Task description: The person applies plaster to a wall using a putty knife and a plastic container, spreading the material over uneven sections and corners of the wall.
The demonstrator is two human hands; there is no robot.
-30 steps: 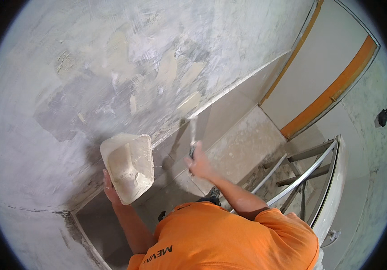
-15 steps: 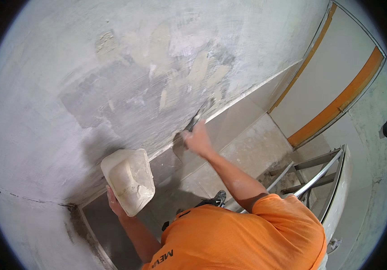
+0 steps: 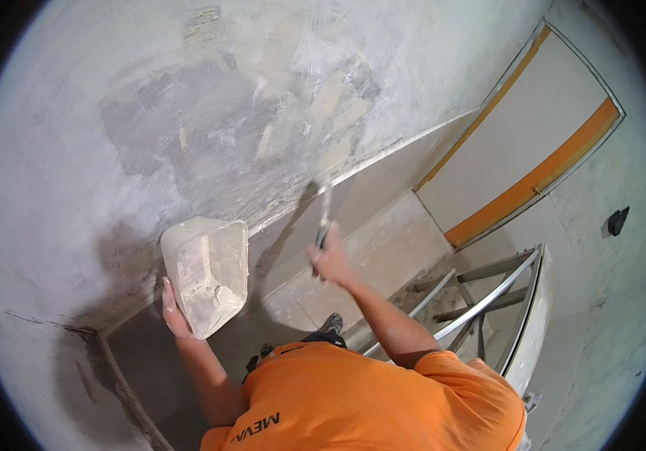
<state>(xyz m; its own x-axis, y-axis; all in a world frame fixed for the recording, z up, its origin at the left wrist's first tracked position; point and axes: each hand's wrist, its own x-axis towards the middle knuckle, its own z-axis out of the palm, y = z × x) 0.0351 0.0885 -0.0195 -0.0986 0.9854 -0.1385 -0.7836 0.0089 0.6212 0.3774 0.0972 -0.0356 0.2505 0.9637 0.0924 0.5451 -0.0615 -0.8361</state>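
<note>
Cool light brightens the wall (image 3: pixel 157 180), apparently from the right, since soft shadows spread left of the tub (image 3: pixel 206 274). The metal rail (image 3: pixel 488 303) gleams. Motion blur smears the tool's blade (image 3: pixel 326 200); the pale panel (image 3: pixel 518 131) bows with fisheye distortion, and black vignetting swallows the corners.

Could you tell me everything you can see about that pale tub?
The tub is off-white, deep and roughly rectangular with rounded corners, apparently plastic. Its open mouth faces the camera. Whitish paste coats parts of the inside, with a thicker clump toward the lower right. The left hand supports it at the lower left, in front of the patchy wall; whether it touches that wall is unclear.
</note>
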